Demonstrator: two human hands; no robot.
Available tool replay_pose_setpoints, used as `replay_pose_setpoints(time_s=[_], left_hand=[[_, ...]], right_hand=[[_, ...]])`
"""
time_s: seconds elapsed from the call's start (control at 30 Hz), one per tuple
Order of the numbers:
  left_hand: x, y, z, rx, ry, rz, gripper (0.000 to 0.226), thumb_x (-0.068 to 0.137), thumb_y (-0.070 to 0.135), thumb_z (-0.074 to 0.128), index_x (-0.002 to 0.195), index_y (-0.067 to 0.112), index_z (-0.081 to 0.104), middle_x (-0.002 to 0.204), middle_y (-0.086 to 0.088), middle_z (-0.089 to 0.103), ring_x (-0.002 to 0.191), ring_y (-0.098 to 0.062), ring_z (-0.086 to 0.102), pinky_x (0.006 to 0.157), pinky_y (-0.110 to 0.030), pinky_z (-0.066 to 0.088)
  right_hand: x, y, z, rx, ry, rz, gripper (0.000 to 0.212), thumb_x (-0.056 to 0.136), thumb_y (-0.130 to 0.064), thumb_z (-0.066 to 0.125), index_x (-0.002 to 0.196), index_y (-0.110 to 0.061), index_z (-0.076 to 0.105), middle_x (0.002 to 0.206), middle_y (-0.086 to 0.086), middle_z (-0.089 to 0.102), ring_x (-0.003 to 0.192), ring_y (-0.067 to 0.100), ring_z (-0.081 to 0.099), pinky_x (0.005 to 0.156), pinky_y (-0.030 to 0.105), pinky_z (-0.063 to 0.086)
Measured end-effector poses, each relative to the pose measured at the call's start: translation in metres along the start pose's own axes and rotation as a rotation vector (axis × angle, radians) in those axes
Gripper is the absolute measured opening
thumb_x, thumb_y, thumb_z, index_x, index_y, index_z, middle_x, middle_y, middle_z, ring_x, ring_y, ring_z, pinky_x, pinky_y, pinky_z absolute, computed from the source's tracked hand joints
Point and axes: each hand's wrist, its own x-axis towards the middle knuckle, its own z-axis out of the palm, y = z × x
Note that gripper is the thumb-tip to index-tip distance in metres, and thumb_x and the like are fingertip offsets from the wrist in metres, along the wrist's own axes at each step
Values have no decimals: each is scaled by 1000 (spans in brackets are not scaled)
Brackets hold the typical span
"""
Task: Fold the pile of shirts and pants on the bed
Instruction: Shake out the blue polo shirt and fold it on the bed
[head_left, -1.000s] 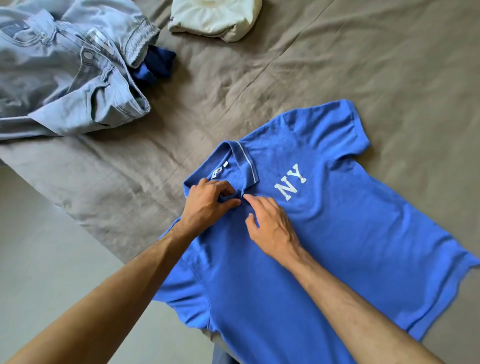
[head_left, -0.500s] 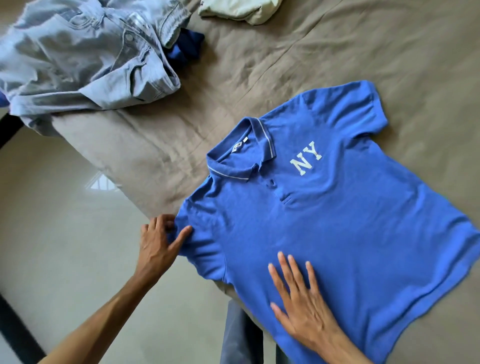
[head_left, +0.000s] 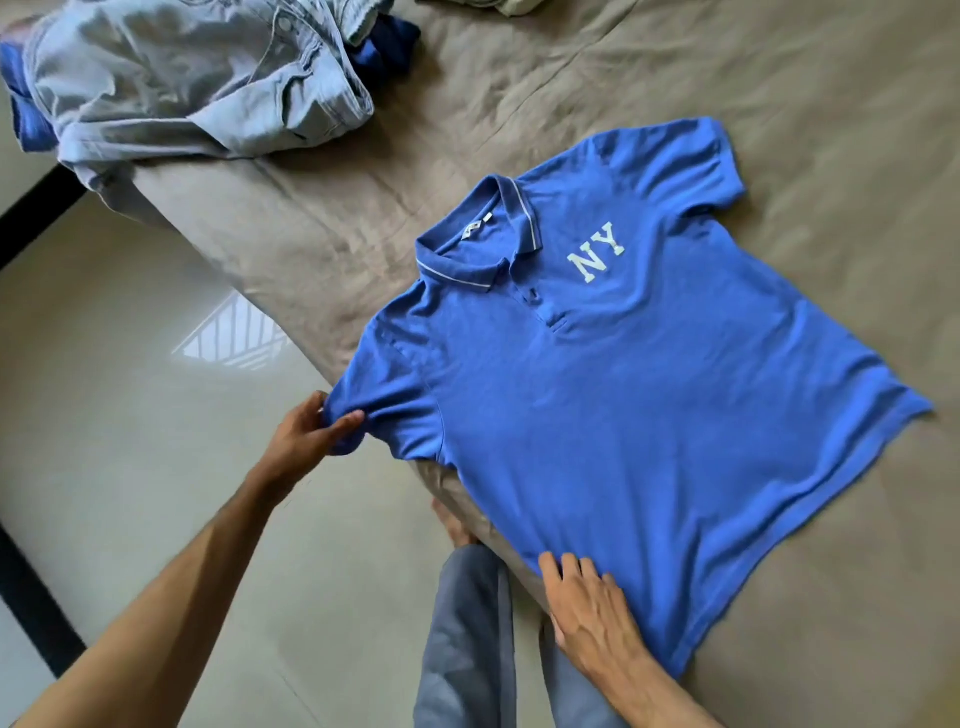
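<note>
A: Where the bed (head_left: 779, 104) edge runs beside the floor (head_left: 130, 415), the blue polo shirt (head_left: 623, 415) lies flat, one sleeve overhanging.

B: The grip?

A: Left hand (head_left: 306, 441) pinches that sleeve's cuff; right hand (head_left: 592, 608) presses flat-fingered on the near side seam.

B: Anything cut off?

A: The jeans (head_left: 182, 88) are cropped at the top.

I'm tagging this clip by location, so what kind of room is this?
Most likely a bedroom at home: a bed under a wrinkled brown sheet, a blue polo shirt spread on it, rumpled jeans heaped near its corner, and a glossy tiled floor alongside.
</note>
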Motion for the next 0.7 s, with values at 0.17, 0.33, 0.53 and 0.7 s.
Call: replay_pose_setpoints(time_s=[0.17,0.33,0.53,0.7], left_hand=[[-17,-9,-1,-508,-11,-89,22,99,36,67,103,15,64,101,-5,75,90,-16,72,86,-30,61],[-19,-25,33,-596,-142,-165,39,82,22,81,113,-1,72,121,-13,74,108,-17,72,100,-27,53],[-21,-32,71,-867,102,-260,32,103,32,64,132,19,62,120,-4,75,106,-27,73,90,-53,59],[-38,-18,83,-870,-35,-208,52,92,48,74,139,29,62,132,8,72,123,-14,68,106,-42,48]], right_hand=[[-10,-5,22,-4,77,72,44,69,-11,39,106,-14,62,86,6,49,69,24,61,54,37,53],[-7,-10,22,63,120,130,41,60,-10,77,96,-16,56,81,4,53,66,24,63,49,36,53],[-10,-16,16,76,100,214,47,55,-10,82,91,-17,55,77,2,53,64,24,62,52,38,52],[-14,-24,15,96,122,320,50,52,-10,85,94,-15,58,74,2,52,59,24,62,50,38,51]])
